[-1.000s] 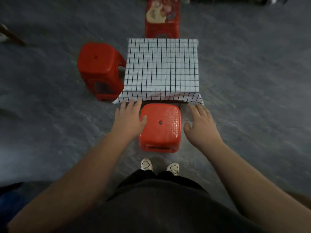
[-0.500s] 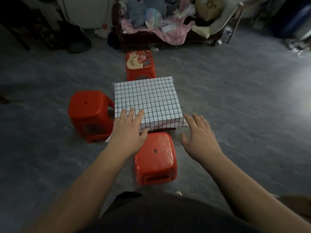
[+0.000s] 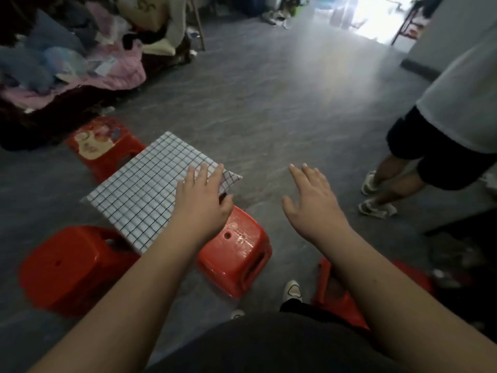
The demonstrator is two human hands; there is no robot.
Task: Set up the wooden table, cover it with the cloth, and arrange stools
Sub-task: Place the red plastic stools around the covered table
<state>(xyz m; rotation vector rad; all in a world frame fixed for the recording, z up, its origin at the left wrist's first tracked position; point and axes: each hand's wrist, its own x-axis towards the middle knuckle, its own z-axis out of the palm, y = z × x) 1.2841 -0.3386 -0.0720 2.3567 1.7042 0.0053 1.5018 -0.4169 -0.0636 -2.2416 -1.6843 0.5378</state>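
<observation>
Nearest, a red stool [image 3: 338, 300] sits mostly hidden behind my right forearm. My left hand [image 3: 200, 203], fingers spread (gripping nothing), lies over the checked cloth [image 3: 139, 195] at its right corner, above a second stool [image 3: 236, 254]; whether it touches, I cannot tell. My right hand [image 3: 314, 205] hangs open above the floor. The cloth hides the table wholly. Beyond, a bystander [image 3: 443, 125] is cut off.
</observation>
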